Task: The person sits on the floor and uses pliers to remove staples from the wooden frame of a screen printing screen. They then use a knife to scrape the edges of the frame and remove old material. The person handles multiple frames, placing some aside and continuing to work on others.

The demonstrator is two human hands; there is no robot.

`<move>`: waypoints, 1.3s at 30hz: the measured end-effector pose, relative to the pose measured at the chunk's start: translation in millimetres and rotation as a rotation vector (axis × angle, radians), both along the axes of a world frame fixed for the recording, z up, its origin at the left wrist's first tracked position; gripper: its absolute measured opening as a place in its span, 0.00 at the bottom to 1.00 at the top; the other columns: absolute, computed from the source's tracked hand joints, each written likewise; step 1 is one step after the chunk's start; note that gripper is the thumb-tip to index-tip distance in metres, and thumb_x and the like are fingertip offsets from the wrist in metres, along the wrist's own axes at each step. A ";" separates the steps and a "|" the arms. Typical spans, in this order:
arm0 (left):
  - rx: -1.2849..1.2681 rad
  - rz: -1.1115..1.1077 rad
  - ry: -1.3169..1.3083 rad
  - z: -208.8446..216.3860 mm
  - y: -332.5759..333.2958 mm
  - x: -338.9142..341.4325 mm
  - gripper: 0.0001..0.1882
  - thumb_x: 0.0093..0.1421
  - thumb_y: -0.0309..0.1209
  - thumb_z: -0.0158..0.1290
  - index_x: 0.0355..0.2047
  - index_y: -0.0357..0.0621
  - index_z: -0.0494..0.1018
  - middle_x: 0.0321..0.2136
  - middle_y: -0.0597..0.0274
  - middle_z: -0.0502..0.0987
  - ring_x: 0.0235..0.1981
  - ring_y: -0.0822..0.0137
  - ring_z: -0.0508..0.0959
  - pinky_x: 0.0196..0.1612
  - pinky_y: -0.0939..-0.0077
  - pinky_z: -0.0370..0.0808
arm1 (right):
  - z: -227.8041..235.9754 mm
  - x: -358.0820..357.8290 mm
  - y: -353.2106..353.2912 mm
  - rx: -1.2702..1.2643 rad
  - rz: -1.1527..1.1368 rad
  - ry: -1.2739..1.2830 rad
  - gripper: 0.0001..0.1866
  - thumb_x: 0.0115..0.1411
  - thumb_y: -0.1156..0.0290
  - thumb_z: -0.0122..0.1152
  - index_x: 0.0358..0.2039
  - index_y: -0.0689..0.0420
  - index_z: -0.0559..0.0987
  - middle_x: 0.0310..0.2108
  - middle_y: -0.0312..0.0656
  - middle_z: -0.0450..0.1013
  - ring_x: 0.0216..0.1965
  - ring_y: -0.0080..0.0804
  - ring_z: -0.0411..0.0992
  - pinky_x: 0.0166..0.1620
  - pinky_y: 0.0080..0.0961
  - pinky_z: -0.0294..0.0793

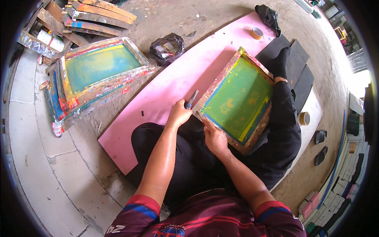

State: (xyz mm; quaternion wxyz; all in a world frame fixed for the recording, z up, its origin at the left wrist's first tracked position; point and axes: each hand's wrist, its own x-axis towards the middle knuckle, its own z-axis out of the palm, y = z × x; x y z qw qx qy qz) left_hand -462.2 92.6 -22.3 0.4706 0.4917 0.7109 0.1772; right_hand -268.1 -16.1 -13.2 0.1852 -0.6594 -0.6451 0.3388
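Paint-crusted wood frames the screen-printing frame (238,97), which lies tilted across the person's lap, its green and yellow mesh facing up. The left hand (179,113) is closed around a small blue-handled tool (192,99) whose tip points at the frame's near-left corner. The right hand (214,138) rests on the frame's near edge, fingers curled over the wood and gripping it. Beneath the frame and the crossed legs in black trousers lies a long pink board (173,85) on the concrete floor. At the left, well apart from the hands, a stack of similar frames (92,77) shows a teal mesh on top. A crumpled black plastic bag (167,48) sits between that stack and the board. A roll of tape (257,32) rests on the board's far end, and another roll (304,118) lies at the right, near a pair of dark sandals (319,145).
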 end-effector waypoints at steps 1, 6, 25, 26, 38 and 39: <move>0.002 -0.014 0.018 7.4 -0.1 0.8 0.13 0.55 0.27 0.56 0.40 0.33 0.79 0.38 0.33 0.84 0.45 0.36 0.84 0.48 0.50 0.78 | 4.6 -0.5 1.4 -0.002 0.002 0.017 0.23 0.71 0.65 0.63 0.66 0.49 0.79 0.53 0.55 0.83 0.53 0.60 0.82 0.57 0.51 0.80; -0.032 -0.090 0.006 5.9 6.9 -4.3 0.15 0.54 0.27 0.56 0.42 0.34 0.80 0.40 0.35 0.84 0.46 0.37 0.85 0.49 0.51 0.79 | 0.2 -2.0 2.2 -0.027 -0.003 0.008 0.23 0.69 0.66 0.66 0.63 0.54 0.78 0.50 0.55 0.83 0.53 0.60 0.81 0.56 0.50 0.79; -0.101 -0.189 -0.187 -29.3 31.7 -24.9 0.14 0.58 0.26 0.57 0.44 0.34 0.80 0.33 0.50 0.85 0.31 0.60 0.85 0.38 0.64 0.80 | 2.2 -15.3 -1.9 -0.064 -0.100 0.132 0.21 0.73 0.70 0.62 0.65 0.51 0.80 0.37 0.48 0.83 0.36 0.37 0.81 0.46 0.37 0.80; -0.101 -0.180 -0.189 -31.8 32.5 -24.3 0.14 0.56 0.25 0.58 0.43 0.34 0.80 0.33 0.54 0.84 0.30 0.64 0.84 0.37 0.66 0.80 | 3.7 -16.8 -1.5 -0.059 -0.093 0.120 0.21 0.72 0.70 0.63 0.65 0.51 0.80 0.38 0.49 0.84 0.38 0.39 0.83 0.47 0.38 0.81; -0.236 -0.095 -0.368 -14.4 32.5 -26.7 0.11 0.58 0.24 0.60 0.42 0.37 0.78 0.29 0.60 0.81 0.25 0.69 0.81 0.32 0.70 0.78 | 38.4 -43.4 15.4 -0.241 0.007 -0.362 0.20 0.71 0.70 0.62 0.62 0.53 0.82 0.53 0.58 0.82 0.56 0.57 0.81 0.60 0.48 0.80; -0.249 -0.097 -0.377 -17.1 32.5 -27.6 0.11 0.59 0.24 0.60 0.42 0.38 0.78 0.29 0.61 0.81 0.24 0.70 0.80 0.31 0.70 0.78 | 28.9 -39.6 12.4 -0.145 -0.005 -0.270 0.19 0.71 0.70 0.61 0.61 0.53 0.82 0.53 0.58 0.82 0.55 0.57 0.81 0.59 0.49 0.80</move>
